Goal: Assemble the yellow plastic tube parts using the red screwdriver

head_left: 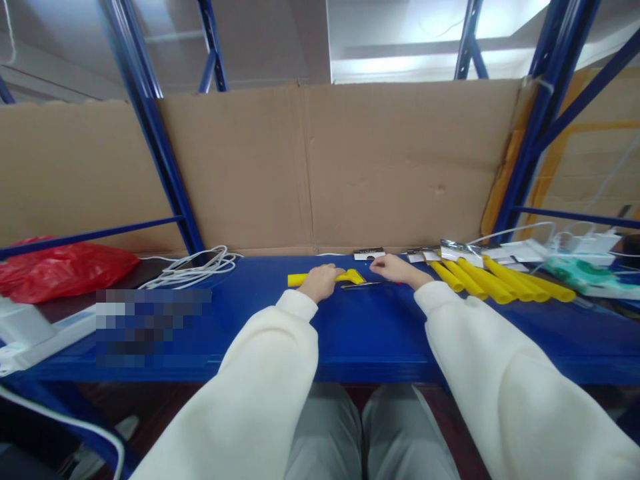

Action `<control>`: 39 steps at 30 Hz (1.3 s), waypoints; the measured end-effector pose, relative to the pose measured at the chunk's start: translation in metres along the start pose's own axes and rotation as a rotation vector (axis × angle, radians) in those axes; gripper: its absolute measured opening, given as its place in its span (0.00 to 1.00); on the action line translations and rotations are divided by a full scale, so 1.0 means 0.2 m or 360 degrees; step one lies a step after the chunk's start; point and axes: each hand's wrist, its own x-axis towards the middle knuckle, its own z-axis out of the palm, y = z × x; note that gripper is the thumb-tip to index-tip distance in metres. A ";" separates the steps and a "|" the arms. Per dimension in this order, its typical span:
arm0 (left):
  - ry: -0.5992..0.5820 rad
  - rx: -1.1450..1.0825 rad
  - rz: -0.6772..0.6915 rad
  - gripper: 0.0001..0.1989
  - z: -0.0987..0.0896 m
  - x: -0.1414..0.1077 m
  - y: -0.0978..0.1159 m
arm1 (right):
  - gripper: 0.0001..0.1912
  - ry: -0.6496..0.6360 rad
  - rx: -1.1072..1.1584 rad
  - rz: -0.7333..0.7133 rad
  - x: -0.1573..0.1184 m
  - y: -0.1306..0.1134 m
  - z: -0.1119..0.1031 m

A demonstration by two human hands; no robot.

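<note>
Left hand [319,283] wraps round the middle of a yellow tool [353,275], fingers closed on it so that its handle end sticks out to the left and its wider head to the right; the grip seems meant to steady it. Right hand [393,268] sits just beyond that head, thumb and fingertips drawn close as if pinching, though I cannot tell whether anything small is between them.

Nearest are 2 gray-clad legs [325,433], below the front edge of the blue tabletop [373,340]. Over that edge reach 2 cream sleeves [275,340], stretched out because the tool lies toward the rear of the surface, between the hands. At the near left is a white power strip [30,353], probably kept aside from the arms.

Just in front of the tool's head lies a slim dark strip [363,285], too small to identify. To the right, several yellow tubes [485,283] lie side by side, near ends toward the person, apparently lined up within reach; cards and shiny film [463,252] show at their far ends. Leftward, a coiled white cable [197,267] and a red bag [65,267] sit at the side.

Farther back, a small card [369,254] lies near an upright cardboard panel [240,173], likely a backstop, standing by blue posts [160,133].
</note>
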 end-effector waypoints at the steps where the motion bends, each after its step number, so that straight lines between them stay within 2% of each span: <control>1: 0.0000 -0.0008 -0.0013 0.24 0.00 0.00 0.00 | 0.14 -0.0007 -0.0004 0.0010 -0.01 0.00 0.00; 7: -0.0003 -0.0036 -0.0043 0.27 -0.02 -0.01 0.01 | 0.12 -0.0273 -0.0103 0.0137 -0.04 0.07 -0.03; 11: 0.0005 -0.0005 -0.0080 0.33 -0.01 -0.01 0.00 | 0.20 -0.0236 -0.0200 0.0245 -0.06 0.17 -0.07; 15: 0.0161 -0.0142 -0.0152 0.30 0.00 0.00 -0.04 | 0.17 -0.0289 -0.0174 0.0344 -0.09 0.23 -0.09; 21: 0.0376 -0.0524 -0.0371 0.29 0.02 0.02 -0.06 | 0.11 -0.0288 -0.0078 0.0367 -0.10 0.25 -0.08; 27: 0.0596 -0.0705 -0.0387 0.29 0.04 0.03 -0.06 | 0.13 -0.0230 -0.0091 0.0339 -0.07 0.30 -0.06; 30: 0.0593 -0.0710 -0.0399 0.29 0.03 0.03 -0.06 | 0.16 -0.0153 -0.0130 0.0313 -0.06 0.33 -0.04; 34: 0.0547 -0.0680 -0.0427 0.30 0.01 0.03 -0.07 | 0.12 -0.0001 -0.0221 0.0244 -0.07 0.32 -0.04; 39: 0.0621 -0.0781 -0.0644 0.32 -0.01 0.03 -0.10 | 0.09 0.0216 -0.0284 0.0253 -0.09 0.25 -0.07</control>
